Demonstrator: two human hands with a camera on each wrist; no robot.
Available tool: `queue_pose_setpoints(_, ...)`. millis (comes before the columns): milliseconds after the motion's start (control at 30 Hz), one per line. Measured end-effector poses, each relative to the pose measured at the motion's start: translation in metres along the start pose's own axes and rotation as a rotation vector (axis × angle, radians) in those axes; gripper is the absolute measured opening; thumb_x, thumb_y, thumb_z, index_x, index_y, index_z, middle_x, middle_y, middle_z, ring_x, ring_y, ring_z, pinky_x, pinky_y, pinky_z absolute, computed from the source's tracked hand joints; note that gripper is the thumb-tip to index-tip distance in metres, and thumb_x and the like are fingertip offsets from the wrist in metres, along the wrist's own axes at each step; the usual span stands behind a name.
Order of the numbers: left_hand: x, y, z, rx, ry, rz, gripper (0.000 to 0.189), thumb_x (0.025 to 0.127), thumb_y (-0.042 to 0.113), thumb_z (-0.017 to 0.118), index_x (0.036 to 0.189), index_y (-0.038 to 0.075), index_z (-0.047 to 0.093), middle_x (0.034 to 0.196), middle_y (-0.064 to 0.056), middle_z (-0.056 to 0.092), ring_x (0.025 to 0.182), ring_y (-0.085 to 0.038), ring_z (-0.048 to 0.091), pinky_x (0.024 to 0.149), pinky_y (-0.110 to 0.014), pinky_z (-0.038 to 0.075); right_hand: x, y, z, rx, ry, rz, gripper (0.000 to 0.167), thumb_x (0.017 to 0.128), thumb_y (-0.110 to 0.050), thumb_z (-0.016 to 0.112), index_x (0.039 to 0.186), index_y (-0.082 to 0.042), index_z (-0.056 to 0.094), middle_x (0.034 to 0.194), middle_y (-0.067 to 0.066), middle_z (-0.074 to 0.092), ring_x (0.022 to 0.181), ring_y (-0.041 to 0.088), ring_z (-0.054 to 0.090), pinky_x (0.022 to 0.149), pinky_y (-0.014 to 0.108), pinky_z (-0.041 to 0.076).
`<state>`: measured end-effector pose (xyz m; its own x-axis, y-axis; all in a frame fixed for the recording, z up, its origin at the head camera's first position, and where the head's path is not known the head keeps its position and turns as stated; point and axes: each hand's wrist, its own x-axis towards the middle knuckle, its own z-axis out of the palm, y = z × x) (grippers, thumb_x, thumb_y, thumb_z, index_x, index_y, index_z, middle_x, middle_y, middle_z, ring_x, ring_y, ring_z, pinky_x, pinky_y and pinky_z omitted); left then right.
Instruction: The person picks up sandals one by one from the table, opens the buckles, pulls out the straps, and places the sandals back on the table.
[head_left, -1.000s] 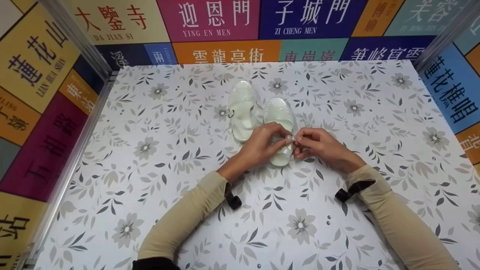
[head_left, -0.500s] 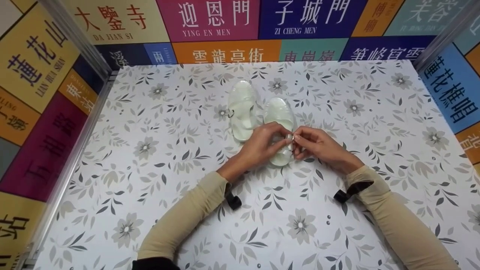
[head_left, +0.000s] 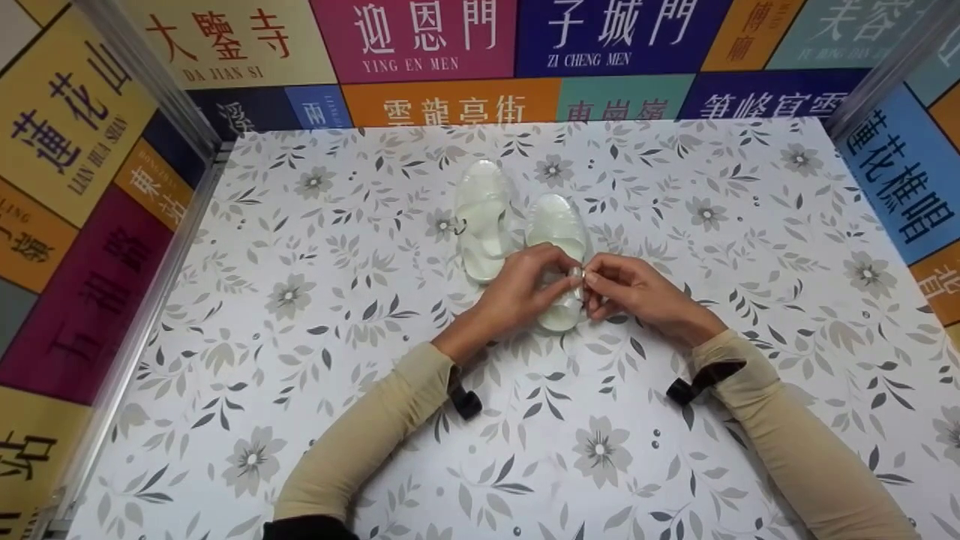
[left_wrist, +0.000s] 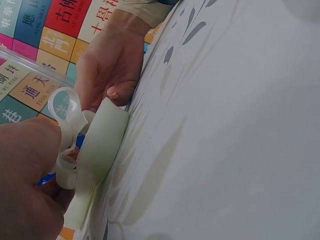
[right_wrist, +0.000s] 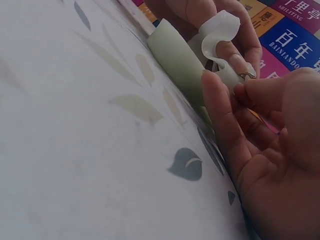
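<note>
Two pale green, glossy sandals lie side by side on the table, toes pointing away. My left hand [head_left: 517, 289] is over the right sandal [head_left: 555, 217] and pinches its ankle strap [left_wrist: 70, 117] between thumb and finger. From the right side, my right hand [head_left: 637, 289] pinches the strap's end by a small metal buckle [right_wrist: 247, 75], fingertips close to the left ones. The right wrist view shows the strap looped above the thick sole [right_wrist: 175, 55]. Fingers partly hide the buckle. Apart from both hands, the left sandal [head_left: 480, 191] has a small buckle at its outer side.
A white tabletop [head_left: 420, 442] with grey flowers and leaves spreads around the sandals. Panels with coloured name blocks [head_left: 427, 37] stand along the back and both sides. Each wrist bears a black strap [head_left: 469, 405].
My right hand has shifted slightly left, bringing its fingertips nearer the left ones at the strap. The left hand and both sandals stay almost still.
</note>
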<state>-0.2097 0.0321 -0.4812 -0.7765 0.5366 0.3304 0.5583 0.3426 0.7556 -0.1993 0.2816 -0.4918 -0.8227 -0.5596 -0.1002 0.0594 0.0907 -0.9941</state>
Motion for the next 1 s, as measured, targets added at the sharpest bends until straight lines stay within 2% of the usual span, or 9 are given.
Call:
queue_pose_setpoints(200,0.0008,0.0016,-0.0014,-0.002,-0.006,0.006,0.017,0.103,0.026,0.076,0.114,0.013,0.078,0.113,-0.001,0.079,0.111,-0.012,0.072,0.104,-0.024,0.054,0.0008,-0.0003,0.0018,-0.024,0.008,-0.022,0.029,0.113,-0.021,0.06,0.117,0.008,0.059,0.094,0.012,0.068,0.079,0.019,0.074,0.073,0.033,0.067)
queue_pose_setpoints(433,0.0015,0.0013,-0.0008,-0.019,-0.007,-0.009,0.019,0.103,0.027,0.076,0.115,0.013,0.077,0.113,0.0,0.081,0.111,-0.01,0.074,0.105,-0.022,0.055,0.0009,-0.0038,0.003,0.004,0.027,0.02,0.036,0.113,-0.028,0.059,0.115,0.008,0.06,0.095,0.011,0.067,0.08,0.02,0.072,0.073,0.036,0.067)
queue_pose_setpoints(567,0.0016,0.0009,-0.0001,-0.07,0.01,-0.01,0.019,0.103,0.026,0.077,0.116,0.011,0.073,0.111,0.0,0.08,0.109,-0.009,0.074,0.103,-0.021,0.056,0.0009,-0.0034,0.0041,-0.01,0.059,0.022,0.034,0.113,-0.03,0.061,0.117,0.004,0.062,0.093,0.008,0.068,0.077,0.018,0.07,0.065,0.031,0.064)
queue_pose_setpoints(667,0.001,0.0005,-0.0001,-0.078,0.01,-0.015,0.02,0.103,0.023,0.077,0.117,0.011,0.071,0.113,0.0,0.078,0.11,-0.009,0.072,0.103,-0.021,0.055,0.0016,-0.0018,0.0051,0.002,0.096,0.003,0.029,0.11,-0.027,0.066,0.122,-0.002,0.058,0.095,0.008,0.069,0.073,0.016,0.068,0.057,0.028,0.061)
queue_pose_setpoints(833,-0.0002,0.0006,-0.0023,-0.068,-0.014,-0.046,0.021,0.1,0.019,0.075,0.12,0.014,0.069,0.117,0.002,0.077,0.114,-0.011,0.07,0.106,-0.024,0.053,0.0012,0.001,0.0048,0.044,0.154,-0.05,0.036,0.106,-0.02,0.072,0.135,-0.004,0.058,0.102,0.009,0.07,0.065,0.014,0.066,0.052,0.027,0.059)
queue_pose_setpoints(1000,-0.0009,0.0012,-0.0041,-0.036,-0.04,-0.068,0.028,0.096,0.022,0.076,0.121,0.016,0.066,0.116,0.005,0.076,0.117,-0.01,0.068,0.108,-0.027,0.052,0.0009,0.0036,0.0037,0.05,0.162,-0.092,0.033,0.105,-0.015,0.074,0.132,0.001,0.064,0.105,0.006,0.07,0.067,0.011,0.066,0.053,0.025,0.058)
